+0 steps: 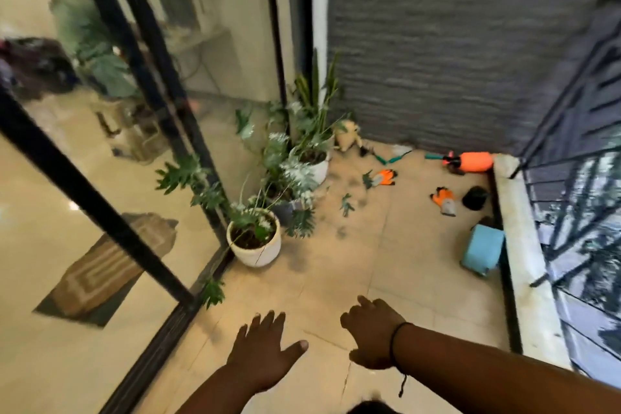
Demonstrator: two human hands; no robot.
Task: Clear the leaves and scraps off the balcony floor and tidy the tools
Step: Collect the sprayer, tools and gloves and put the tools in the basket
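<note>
Both hands, left hand (pixel 265 351) and right hand (pixel 371 329), hold nothing, fingers loose; leaves (pixel 346 204) and gloves (pixel 444 200) lie far off on the floor (pixel 403 262)

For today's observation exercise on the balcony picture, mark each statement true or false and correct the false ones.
1. Both orange work gloves, one and the other, lie apart on the tiled floor. True.
2. The left hand grips a broom. False: it holds nothing, fingers spread.
3. The light blue watering can lies beside the pale stone kerb. True.
4. The orange spray bottle stands in the cracked white round plant pot. False: it lies on the floor by the grey wall.
</note>
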